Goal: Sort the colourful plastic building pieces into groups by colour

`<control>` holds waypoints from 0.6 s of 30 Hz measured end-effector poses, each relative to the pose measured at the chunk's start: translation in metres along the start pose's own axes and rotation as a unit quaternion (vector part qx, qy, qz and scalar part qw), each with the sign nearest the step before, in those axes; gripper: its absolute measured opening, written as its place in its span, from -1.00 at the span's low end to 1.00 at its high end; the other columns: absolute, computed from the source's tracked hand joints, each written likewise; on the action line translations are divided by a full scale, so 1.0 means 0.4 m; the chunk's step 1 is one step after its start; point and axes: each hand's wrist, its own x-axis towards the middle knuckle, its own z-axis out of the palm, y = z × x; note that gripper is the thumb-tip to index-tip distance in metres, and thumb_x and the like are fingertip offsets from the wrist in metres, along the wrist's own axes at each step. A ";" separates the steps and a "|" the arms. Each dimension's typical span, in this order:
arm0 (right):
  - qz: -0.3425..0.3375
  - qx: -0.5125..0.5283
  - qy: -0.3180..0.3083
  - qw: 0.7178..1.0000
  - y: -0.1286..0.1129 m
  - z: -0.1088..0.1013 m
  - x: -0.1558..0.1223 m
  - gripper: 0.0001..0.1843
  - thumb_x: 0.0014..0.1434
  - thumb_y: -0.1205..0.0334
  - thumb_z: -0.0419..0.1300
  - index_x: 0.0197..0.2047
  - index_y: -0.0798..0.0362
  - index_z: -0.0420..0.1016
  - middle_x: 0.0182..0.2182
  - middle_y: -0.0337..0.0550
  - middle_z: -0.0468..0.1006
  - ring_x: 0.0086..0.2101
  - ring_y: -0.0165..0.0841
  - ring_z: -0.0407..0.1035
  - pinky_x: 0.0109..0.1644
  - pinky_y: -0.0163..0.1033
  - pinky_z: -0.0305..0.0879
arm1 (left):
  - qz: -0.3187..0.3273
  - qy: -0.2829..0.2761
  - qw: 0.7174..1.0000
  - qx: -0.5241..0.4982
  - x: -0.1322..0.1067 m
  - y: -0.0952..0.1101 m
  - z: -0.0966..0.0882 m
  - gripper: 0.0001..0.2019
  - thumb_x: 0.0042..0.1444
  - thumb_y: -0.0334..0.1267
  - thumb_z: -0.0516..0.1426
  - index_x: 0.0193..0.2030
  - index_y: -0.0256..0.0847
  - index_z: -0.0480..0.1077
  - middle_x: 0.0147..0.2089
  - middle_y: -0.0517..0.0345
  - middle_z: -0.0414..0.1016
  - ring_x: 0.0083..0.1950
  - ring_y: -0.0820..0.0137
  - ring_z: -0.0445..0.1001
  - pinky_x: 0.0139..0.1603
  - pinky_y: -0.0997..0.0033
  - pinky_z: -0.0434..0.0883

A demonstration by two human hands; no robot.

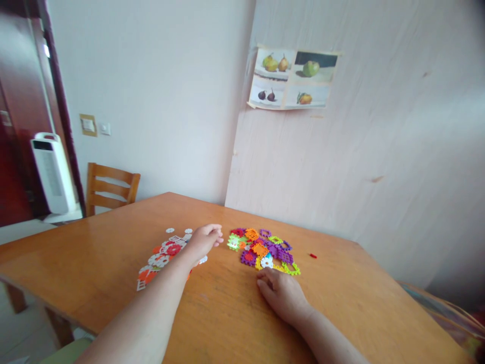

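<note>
My left hand (pixel 206 241) is held over the table between two groups of plastic pieces, its fingers curled together. What they hold, if anything, is hidden. Below and left of it lies a loose spread of white, red and orange flat pieces (pixel 159 260), partly covered by my forearm. My right hand (pixel 284 296) rests low on the table with its fingers bent inward, at the near edge of a pile of purple, orange, yellow and green notched building pieces (pixel 260 249). A white flower-shaped piece (pixel 267 262) lies just beyond its fingertips. Its grip is hidden from view.
A small red piece (pixel 312 256) lies alone on the wooden table (pixel 223 323), right of the pile. Two white discs lie near the left spread. A wooden chair (pixel 112 187) stands beyond the far left edge, and a wall (pixel 182 101) closes the back.
</note>
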 end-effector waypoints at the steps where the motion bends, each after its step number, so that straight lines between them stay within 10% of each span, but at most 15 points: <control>1: 0.002 0.000 0.000 1.000 0.001 0.001 0.000 -0.73 0.24 0.13 0.03 -0.10 -0.09 0.51 -0.22 -0.22 0.60 -0.20 -0.35 0.46 -0.16 -0.33 0.20 | 0.000 0.000 1.000 -0.030 0.000 0.001 0.004 -0.56 0.11 -0.04 0.07 0.04 -0.29 0.41 -0.09 -0.09 0.57 -0.19 0.31 0.57 -0.18 0.34 0.47; 13: 0.001 0.003 -0.002 1.000 0.002 0.001 0.004 -0.73 0.24 0.14 0.02 -0.11 -0.08 0.51 -0.25 -0.22 0.61 -0.22 -0.36 0.46 -0.19 -0.34 0.19 | 0.002 0.291 0.956 -0.026 0.031 0.034 -0.104 -0.58 0.12 -0.03 0.01 -0.04 -0.26 0.44 -0.05 -0.01 0.58 -0.05 0.27 0.53 -0.13 0.39 0.45; 18: 0.001 0.000 -0.004 1.000 0.006 0.004 0.006 -0.73 0.24 0.14 0.02 -0.10 -0.08 0.51 -0.22 -0.22 0.61 -0.21 -0.35 0.46 -0.19 -0.34 0.20 | -0.027 0.232 0.947 0.223 0.072 0.012 -0.193 -0.53 0.16 0.09 -0.07 -0.14 -0.21 0.49 -0.03 -0.08 0.57 0.01 0.16 0.50 -0.03 0.28 0.38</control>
